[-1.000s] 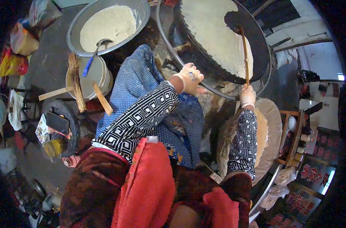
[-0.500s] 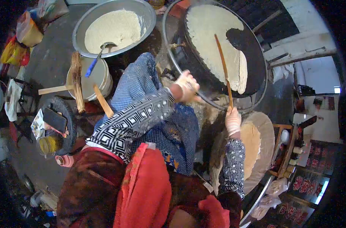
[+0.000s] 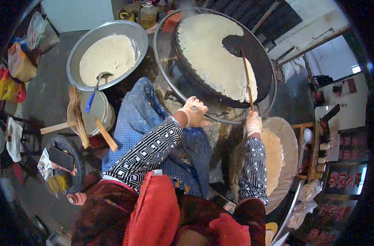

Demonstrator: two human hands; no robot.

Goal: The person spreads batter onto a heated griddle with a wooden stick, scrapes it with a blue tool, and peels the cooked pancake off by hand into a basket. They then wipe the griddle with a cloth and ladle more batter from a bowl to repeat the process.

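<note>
My right hand [image 3: 253,124] is closed around the end of a long thin wooden stick [image 3: 247,78]. The stick reaches over a round black griddle [image 3: 263,74] and lies along the right edge of the pale batter [image 3: 209,49]. Batter covers much of the griddle, with a dark bare patch at its upper right. Beside the metal ring [image 3: 174,91] around the griddle, my left hand [image 3: 194,111] has its fingers loosely bent and its thumb apart, with nothing visible in it. Both hands wear pale gloves or wraps.
A metal basin [image 3: 74,67] of pale batter with a blue-handled ladle stands upper left, above a white bucket [image 3: 109,117] with wooden sticks across it. Flat tan rounds [image 3: 273,160] lie at my right forearm. A stool [image 3: 72,143] holds a phone and a jar.
The head view has shifted. The stick now lies along the batter's right edge, where the thick ridge looks flatter. My left hand has moved slightly away from the ring.
</note>
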